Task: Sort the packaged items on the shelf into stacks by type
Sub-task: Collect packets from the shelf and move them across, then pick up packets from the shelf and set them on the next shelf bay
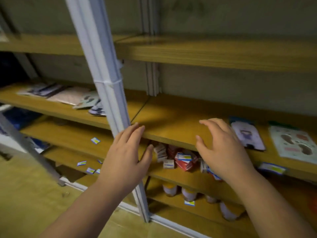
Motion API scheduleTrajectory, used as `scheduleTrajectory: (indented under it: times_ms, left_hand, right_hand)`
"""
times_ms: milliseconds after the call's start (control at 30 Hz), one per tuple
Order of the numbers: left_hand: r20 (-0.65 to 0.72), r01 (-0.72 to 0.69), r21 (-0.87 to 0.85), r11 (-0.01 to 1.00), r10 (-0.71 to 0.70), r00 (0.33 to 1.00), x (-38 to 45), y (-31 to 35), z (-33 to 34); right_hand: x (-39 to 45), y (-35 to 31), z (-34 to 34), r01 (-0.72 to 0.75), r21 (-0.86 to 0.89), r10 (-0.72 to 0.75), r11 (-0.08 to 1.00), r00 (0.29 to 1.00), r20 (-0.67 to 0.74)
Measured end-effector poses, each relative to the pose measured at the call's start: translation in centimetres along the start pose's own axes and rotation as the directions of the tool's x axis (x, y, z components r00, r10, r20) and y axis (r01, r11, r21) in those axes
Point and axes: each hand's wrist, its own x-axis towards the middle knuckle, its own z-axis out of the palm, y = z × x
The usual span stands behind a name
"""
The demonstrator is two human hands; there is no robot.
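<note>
**Wooden shelf, flat packets, both hands empty**

Wooden boards carry the packets, and motion blur softens nearly all of them. On the shelf (171, 121) at hand level two flat packets lie at the right: a purple packet (247, 136), its near left edge hidden behind the right hand, and a foot-print packet (293, 143), cut off by the frame's right edge. Left of the white post (104, 78), on the same level, a loose row of packets (65, 97) overlaps; I count about five, but blur and the post hide the edges, so the number is unsure.

The right hand (221, 145) is spread with fingers relaxed and lightly bent, holding nothing; its fingertips sit over the shelf's front edge, and whether they touch the wood cannot be told. The left hand (127, 153) is also spread and empty, fingers straight, its tips by the post and the shelf edge, contact again unclear.

Below, between the two hands, a heap of small boxes (178, 158) in red and white is partly hidden by both hands, too jumbled to count. Lower still stand four jars (188, 194), their tops hidden by the board above. Small price labels (95, 140) lie on the lower left boards, about six.
</note>
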Motion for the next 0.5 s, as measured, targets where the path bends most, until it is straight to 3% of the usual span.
scheduleTrajectory:
  times_ms: [133,300,500]
  left_hand:
    - [-0.047,0.005,0.016,1.0,-0.004,0.999,-1.6,-7.8,-4.2]
    - [-0.072,0.113,-0.003,0.994,-0.113,0.991,-3.2,-16.1,-8.9]
    - [-0.114,0.188,-0.002,0.982,-0.187,0.976,-2.8,-23.5,-11.7]
  right_hand:
    - [0.5,-8.3,4.4,0.085,0.018,-0.085,0.996,0.996,0.008]
    - [0.8,-17.8,9.2,0.153,0.078,-0.158,0.985,0.985,0.07]
    - [3.6,-25.4,13.6,0.235,0.102,-0.248,0.967,0.959,0.138]
